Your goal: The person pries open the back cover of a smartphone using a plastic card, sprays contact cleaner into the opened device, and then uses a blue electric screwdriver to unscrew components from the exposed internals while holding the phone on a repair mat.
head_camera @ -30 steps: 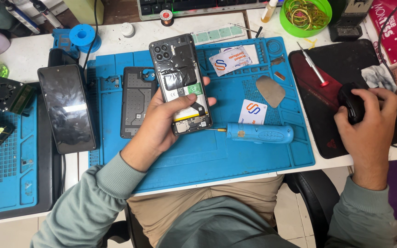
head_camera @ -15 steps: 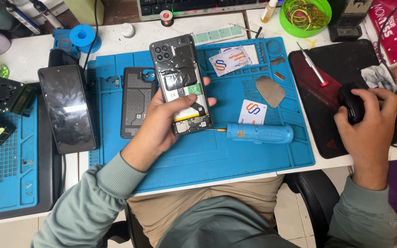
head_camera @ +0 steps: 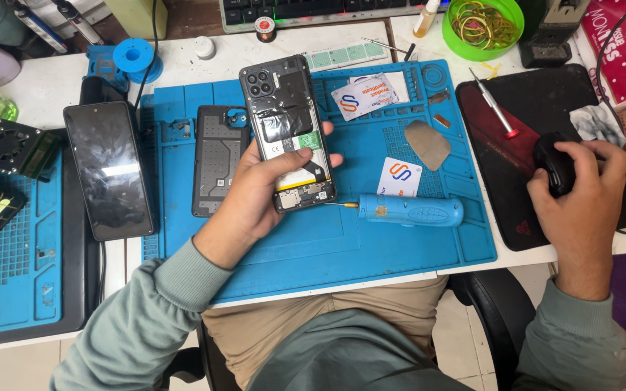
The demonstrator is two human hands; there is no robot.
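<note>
The left hand holds the open phone above the blue mat, fingers wrapped around it; the right hand covers the mouse, fingers curled; one-handed, the phone could slip and fall.

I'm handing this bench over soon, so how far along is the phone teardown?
Done: the opened phone has its back off, with the insides showing, and a dark inner cover lies on the blue mat. In hand: the left hand holds that phone, while the right hand rests on a black mouse. Left: the blue electric screwdriver lies unused, and nothing is refitted yet.
</note>
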